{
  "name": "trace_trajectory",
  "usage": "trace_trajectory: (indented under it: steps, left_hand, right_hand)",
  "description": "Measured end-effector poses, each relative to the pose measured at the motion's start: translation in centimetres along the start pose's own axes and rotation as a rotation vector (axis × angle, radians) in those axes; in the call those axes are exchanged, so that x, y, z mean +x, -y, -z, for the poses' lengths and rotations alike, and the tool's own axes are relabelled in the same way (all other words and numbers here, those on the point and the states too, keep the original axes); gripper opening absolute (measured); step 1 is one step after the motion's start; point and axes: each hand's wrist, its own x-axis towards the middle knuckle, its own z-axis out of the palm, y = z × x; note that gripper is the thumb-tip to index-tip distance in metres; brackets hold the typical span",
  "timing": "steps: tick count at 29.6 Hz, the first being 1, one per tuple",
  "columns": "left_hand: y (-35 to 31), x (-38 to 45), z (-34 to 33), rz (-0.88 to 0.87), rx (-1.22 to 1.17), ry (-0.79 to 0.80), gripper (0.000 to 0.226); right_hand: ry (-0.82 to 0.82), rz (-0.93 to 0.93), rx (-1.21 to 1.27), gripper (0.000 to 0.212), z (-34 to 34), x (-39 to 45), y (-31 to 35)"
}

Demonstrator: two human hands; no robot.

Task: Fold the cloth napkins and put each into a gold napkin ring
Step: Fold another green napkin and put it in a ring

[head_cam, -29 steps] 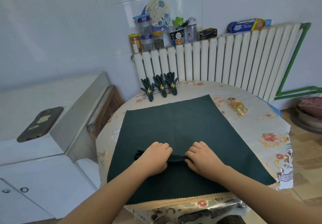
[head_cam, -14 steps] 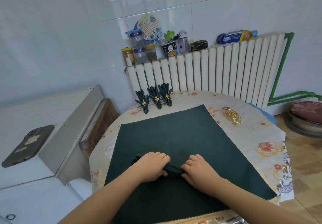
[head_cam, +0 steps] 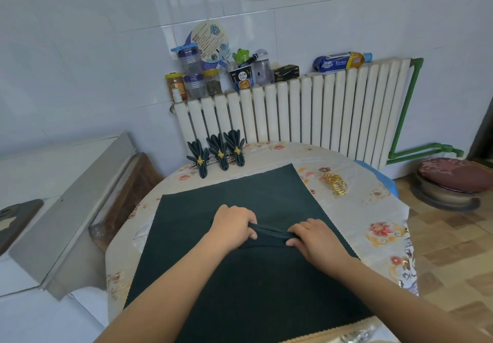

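Observation:
A dark green cloth (head_cam: pixel 240 276) lies spread flat over the round table (head_cam: pixel 378 238). On it sits a narrow folded strip of dark green napkin (head_cam: pixel 268 236). My left hand (head_cam: pixel 233 225) grips the strip's left end and my right hand (head_cam: pixel 314 238) pinches its right end. Three finished napkins (head_cam: pixel 220 151), each in a gold ring, lie in a row at the table's far edge. A pile of loose gold napkin rings (head_cam: pixel 334 182) sits at the far right of the table.
A white radiator (head_cam: pixel 306 118) stands behind the table, with jars, a cup and packets on top. A white cabinet with a steel edge (head_cam: pixel 66 214) stands to the left. A stool with a red cushion (head_cam: pixel 453 177) is on the floor at right.
The view has tilted up, so the hands sit lower on the cloth. Both hands have gathered the napkin strip tighter and raised it slightly between them.

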Motion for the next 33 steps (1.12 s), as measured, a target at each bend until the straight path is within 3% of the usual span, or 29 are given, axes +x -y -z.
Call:
trace_trajectory:
  steps: [3,7,10,15,20,23,27,33]
  left_hand:
    - [-2.3,2.1,0.0,0.037,0.064,-0.063,0.038]
    - [-3.4,4.7,-0.4,0.058,0.037,-0.133,0.019]
    - [-3.8,6.4,-0.3,0.069,0.057,-0.169,0.021]
    - [-3.7,11.0,-0.4,0.097,0.054,-0.198,0.019]
    - [-3.2,13.9,-1.7,0.102,0.056,-0.208,0.021]
    - [-3.1,14.7,-2.2,0.123,0.039,-0.202,0.020]
    - [-3.0,15.4,-2.6,0.135,0.008,-0.178,0.022]
    - [-2.5,14.8,-2.6,0.145,-0.004,-0.141,0.023]
  right_hand:
    - [0.013,-0.105,0.050,0.036,0.4,0.2,-1.8]
    - [-0.011,-0.219,0.262,0.036,0.4,1.0,-4.8]
    - [-0.068,-0.278,0.275,0.040,-0.1,1.7,-7.0]
    - [-0.286,-0.703,0.193,0.042,-1.8,4.4,-11.8]
    - [-0.258,-0.968,0.108,0.064,-3.0,6.6,-15.7]
    - [-0.205,-0.978,0.085,0.065,-3.7,7.6,-17.1]
    - [-0.172,-0.931,0.005,0.052,-4.1,8.4,-17.7]
    - [-0.266,-0.950,0.271,0.050,-3.8,6.5,-16.8]
